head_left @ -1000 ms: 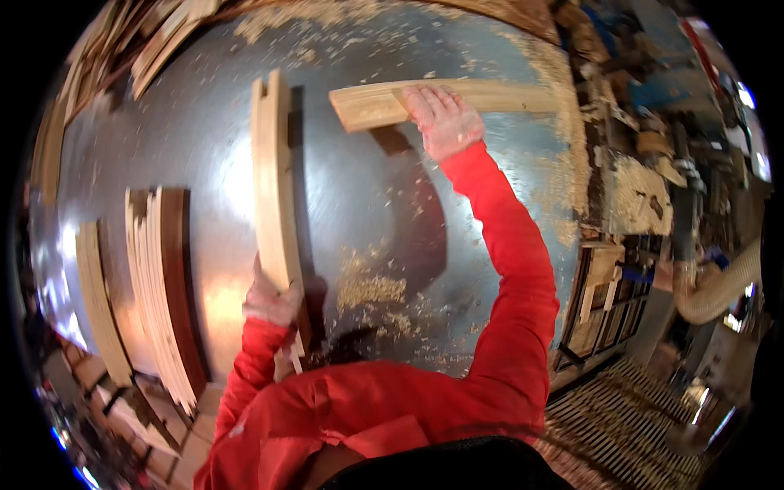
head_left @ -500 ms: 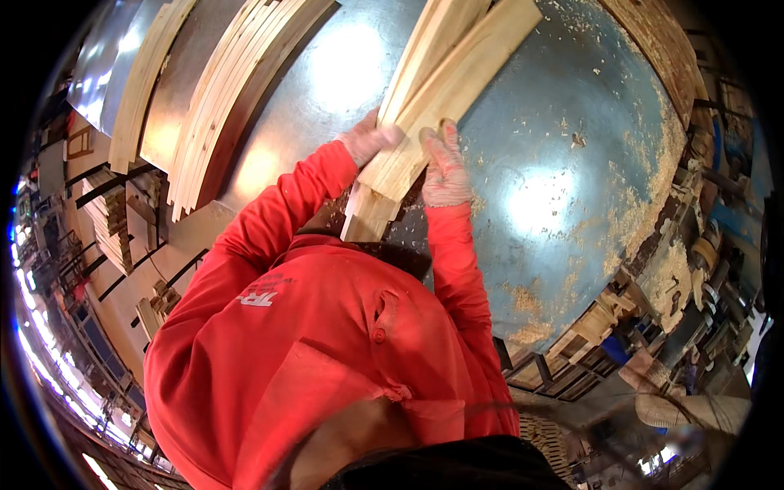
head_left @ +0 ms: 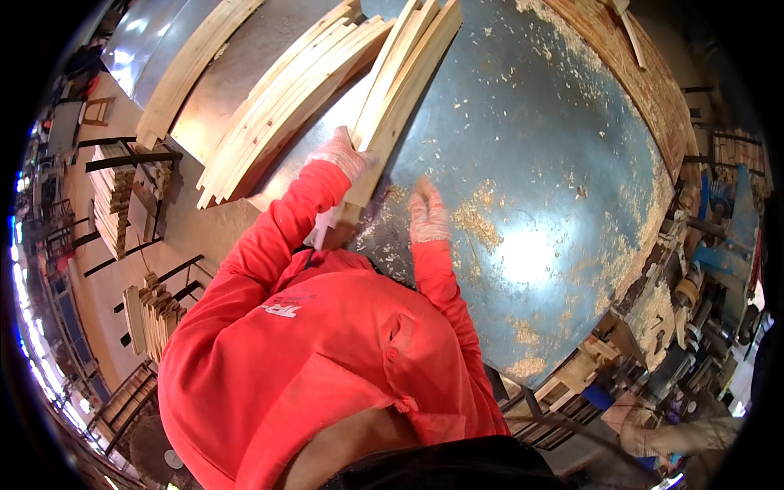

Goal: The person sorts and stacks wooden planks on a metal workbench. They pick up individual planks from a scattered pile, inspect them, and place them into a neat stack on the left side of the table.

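A small bunch of long pale wooden boards (head_left: 408, 77) slants over the metal tabletop, its near ends by my body. My left hand (head_left: 347, 155), in a pale glove, is closed on the left edge of these boards. To their right, my gloved right hand (head_left: 429, 214) is apart from the wood and holds nothing. Its fingers point away from me, slightly blurred. A larger stack of boards (head_left: 286, 102) lies just left of the bunch, with stepped near ends.
Another board (head_left: 196, 73) lies farther left on the metal table (head_left: 506, 163). Wood shavings (head_left: 478, 216) are scattered over its right side. A wooden panel (head_left: 629, 82) borders the far right. Racks with stacked wood (head_left: 113, 200) stand on the floor at left.
The boards have swung left, closer to the stack, and lie more nearly together. My right hand has let go of them. My left hand has stayed on them.
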Motion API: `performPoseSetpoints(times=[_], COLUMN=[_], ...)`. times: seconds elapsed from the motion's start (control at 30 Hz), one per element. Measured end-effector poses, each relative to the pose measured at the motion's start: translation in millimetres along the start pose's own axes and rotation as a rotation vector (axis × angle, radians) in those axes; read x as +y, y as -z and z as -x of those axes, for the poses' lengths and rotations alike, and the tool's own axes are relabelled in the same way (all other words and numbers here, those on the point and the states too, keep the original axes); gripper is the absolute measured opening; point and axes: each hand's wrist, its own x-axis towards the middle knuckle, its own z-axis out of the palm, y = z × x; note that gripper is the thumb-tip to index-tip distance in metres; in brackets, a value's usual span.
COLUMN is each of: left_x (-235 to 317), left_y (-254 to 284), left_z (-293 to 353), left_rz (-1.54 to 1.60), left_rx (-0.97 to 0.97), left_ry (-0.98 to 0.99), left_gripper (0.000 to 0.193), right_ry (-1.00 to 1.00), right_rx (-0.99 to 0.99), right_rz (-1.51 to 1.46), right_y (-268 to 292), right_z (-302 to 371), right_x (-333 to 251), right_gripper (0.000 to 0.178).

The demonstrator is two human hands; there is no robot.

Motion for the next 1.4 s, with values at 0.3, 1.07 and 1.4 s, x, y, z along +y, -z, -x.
performPoseSetpoints(times=[0.3, 1.07, 1.4], left_x=[-69.7, -188.9, -117.8], left_y=[22.7, 211.8, 169.5], left_z=[35.5, -170.2, -259.9], left_rz=[-0.347, 0.176, 0.607], left_rx=[0.124, 0.229, -0.555], left_ry=[0.032, -0.425, -0.693], left_gripper=[0.08, 0.052, 0.09], right_ry=[0.108, -0.349, -0.04], right_rx=[-0.137, -0.256, 0.404], right_rz=[0.094, 0.801, -0.599], right_y=[-18.2, -204.8, -238.4], right_z=[12.8, -100.1, -173.2], right_x=[25.6, -51.7, -103.0], right_gripper=[0.04, 0.08, 0.064])
